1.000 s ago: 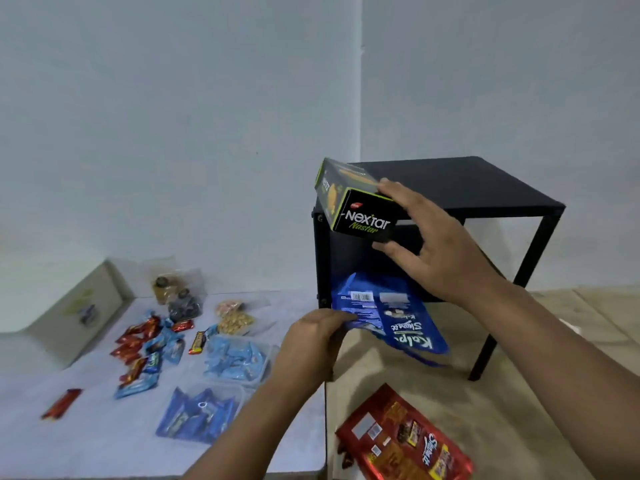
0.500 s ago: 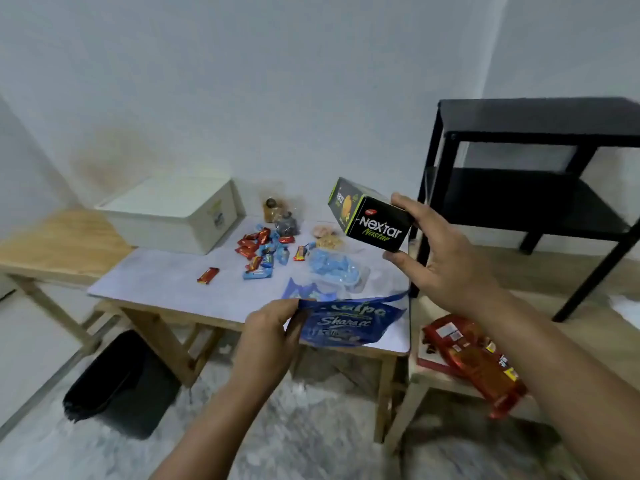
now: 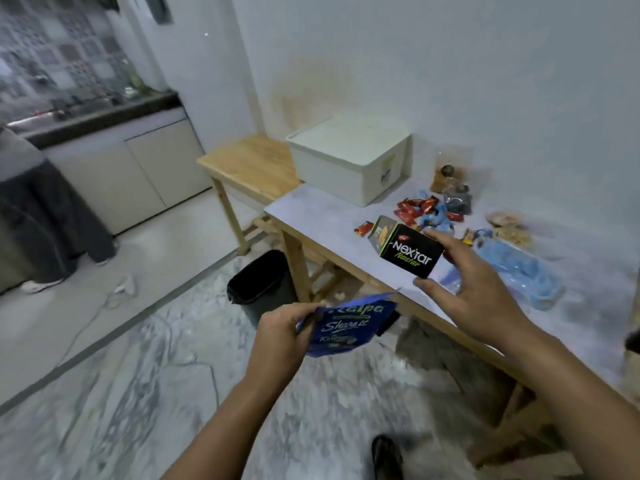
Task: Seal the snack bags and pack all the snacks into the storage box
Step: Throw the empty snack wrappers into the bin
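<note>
My right hand (image 3: 464,289) grips a black and green Nextar box (image 3: 407,250) above the table's front edge. My left hand (image 3: 280,336) holds a blue Kalpa snack bag (image 3: 349,325) by its top, over the floor in front of the table. The white storage box (image 3: 346,161), its lid on, stands at the table's far left. Red and blue wrapped candies (image 3: 419,209) lie scattered in the middle of the table. Clear bags of blue candies (image 3: 519,271) lie behind my right hand, and small bags of nuts (image 3: 509,225) sit further back by the wall.
The table (image 3: 322,220) has a pale grey top on wooden legs, with a bare wooden table (image 3: 249,164) joined at its left. A black bin (image 3: 259,285) stands on the marble floor under the front edge. A kitchen counter (image 3: 104,116) runs along the left.
The view has swung left, away from the black shelf and the red bag. Both hands have carried the Nextar box and the blue bag along, now in front of the snack table.
</note>
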